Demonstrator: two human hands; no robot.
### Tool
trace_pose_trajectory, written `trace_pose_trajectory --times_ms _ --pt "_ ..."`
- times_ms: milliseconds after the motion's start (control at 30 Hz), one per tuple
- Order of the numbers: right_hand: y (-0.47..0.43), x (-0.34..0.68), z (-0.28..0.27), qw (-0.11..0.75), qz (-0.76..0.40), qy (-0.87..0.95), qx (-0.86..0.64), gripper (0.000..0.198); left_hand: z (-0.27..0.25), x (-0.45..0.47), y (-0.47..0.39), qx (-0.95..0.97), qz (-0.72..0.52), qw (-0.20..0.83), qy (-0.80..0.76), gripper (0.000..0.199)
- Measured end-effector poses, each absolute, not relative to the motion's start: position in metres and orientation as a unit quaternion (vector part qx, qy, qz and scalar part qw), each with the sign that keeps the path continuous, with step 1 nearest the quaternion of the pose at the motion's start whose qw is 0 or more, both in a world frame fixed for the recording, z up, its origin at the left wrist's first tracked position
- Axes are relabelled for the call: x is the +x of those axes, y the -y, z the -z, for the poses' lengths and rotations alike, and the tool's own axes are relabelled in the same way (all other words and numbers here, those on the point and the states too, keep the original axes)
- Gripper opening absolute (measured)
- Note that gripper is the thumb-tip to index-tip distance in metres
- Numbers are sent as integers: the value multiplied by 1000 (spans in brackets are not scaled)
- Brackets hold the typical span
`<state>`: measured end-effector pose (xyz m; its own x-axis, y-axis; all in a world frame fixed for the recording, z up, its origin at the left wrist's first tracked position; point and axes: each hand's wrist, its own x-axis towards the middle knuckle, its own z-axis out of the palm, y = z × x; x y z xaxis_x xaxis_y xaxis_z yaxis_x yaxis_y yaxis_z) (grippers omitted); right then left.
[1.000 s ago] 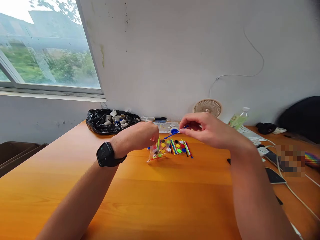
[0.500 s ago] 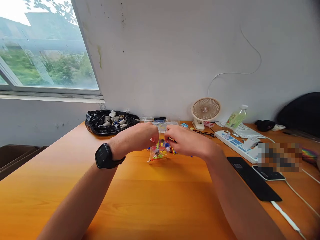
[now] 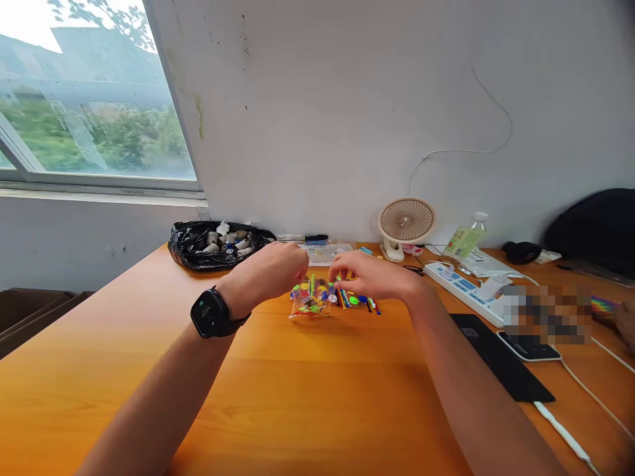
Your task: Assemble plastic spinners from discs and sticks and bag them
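Note:
A small clear plastic bag [image 3: 310, 305] with colourful plastic pieces in it stands on the wooden table. My left hand [image 3: 272, 274], with a black watch on its wrist, is closed at the bag's upper left edge; its fingertips are mostly hidden behind the hand. On the bag's right, my right hand [image 3: 370, 272] hovers with bent fingers and the thumb apart, and nothing shows between them. Below it, a loose heap of small coloured plastic pieces [image 3: 354, 301] lies beside the bag, partly behind it.
A black plastic bag [image 3: 186, 254] with grey cylindrical parts lies at the back left. Along the wall stand a beige fan [image 3: 407, 221] and a bottle [image 3: 466, 238]. A power strip [image 3: 464, 291], a black mat [image 3: 506, 363] and cables lie right. Another person's hand [image 3: 626, 320] shows at the right edge.
My right hand has shifted right, away from the bag's opening, and its fingers have spread. More of the loose pieces now shows. My left hand stays at the bag.

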<state>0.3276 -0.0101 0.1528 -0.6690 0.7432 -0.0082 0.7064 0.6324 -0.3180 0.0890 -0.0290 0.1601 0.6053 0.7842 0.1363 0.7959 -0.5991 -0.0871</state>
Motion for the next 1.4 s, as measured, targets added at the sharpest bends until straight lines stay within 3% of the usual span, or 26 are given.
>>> trace_pose_trajectory --times_ms 200,367,567,733,833,933,1033,1133,1200,1267,1400 --pt "22 323 -162 148 -163 900 -375 22 -171 80 37 -899 69 52 430 15" --pt "46 335 -171 275 -176 874 -361 22 -200 55 59 -896 262 -4 359 34" --pt "69 354 -160 303 -209 849 -379 19 -179 46 53 -842 384 3 378 41" --pt "80 348 -129 372 -212 812 -396 19 -99 56 40 -810 381 -283 344 44" --pt "76 341 -102 425 -270 772 -388 22 -53 79 51 -763 345 -460 294 54" --pt "69 334 -73 459 -359 722 -374 25 -23 103 64 -706 350 -542 293 52" --pt "62 330 -48 513 -436 651 -352 45 -14 109 67 -730 347 -468 357 43" --pt "57 328 -32 484 -500 624 -356 66 -18 97 62 -843 316 -232 370 45" --pt "55 327 -27 447 -509 629 -382 52 -22 87 58 -887 289 -67 353 55" --pt "55 326 -23 431 -497 638 -401 39 -24 80 55 -899 274 36 339 63" --pt "55 325 -21 441 -483 634 -413 38 -22 76 50 -905 252 86 332 60"
